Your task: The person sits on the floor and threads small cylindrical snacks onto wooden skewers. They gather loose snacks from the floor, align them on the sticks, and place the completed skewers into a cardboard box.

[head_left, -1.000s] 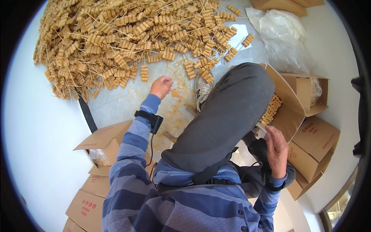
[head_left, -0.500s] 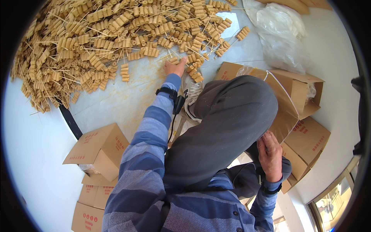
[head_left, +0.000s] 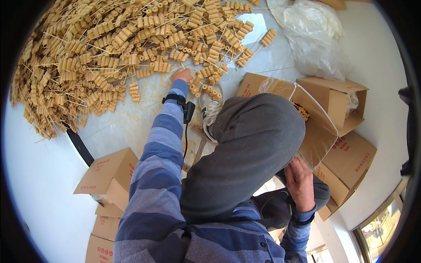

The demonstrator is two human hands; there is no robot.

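Note:
My left hand (head_left: 181, 75) reaches down to the near edge of a large heap of skewers (head_left: 114, 52), each a thin stick with pale brown ridged rolls on it. Its fingers are mostly hidden beyond the back of the hand, so whether they grip a skewer cannot be told. Just right of it, a few skewers (head_left: 208, 74) lie by my shoe (head_left: 210, 107). My right hand (head_left: 301, 183) rests beside my bent knee, its fingers pressed together; whatever may be in them is hidden. Past the knee, an open carton lined with clear plastic (head_left: 322, 120) shows skewers inside.
More cartons stand at the right (head_left: 346, 162) and lower left (head_left: 107, 173). Crumpled clear plastic bags (head_left: 313, 39) lie at the far right. Crumbs are scattered over the pale tiled floor (head_left: 151, 96) between the heap and my leg.
My left hand has shifted left along the heap's edge, its fingers turning out of sight. My right hand has dropped slightly. The view has moved a little, showing skewers in the lined carton.

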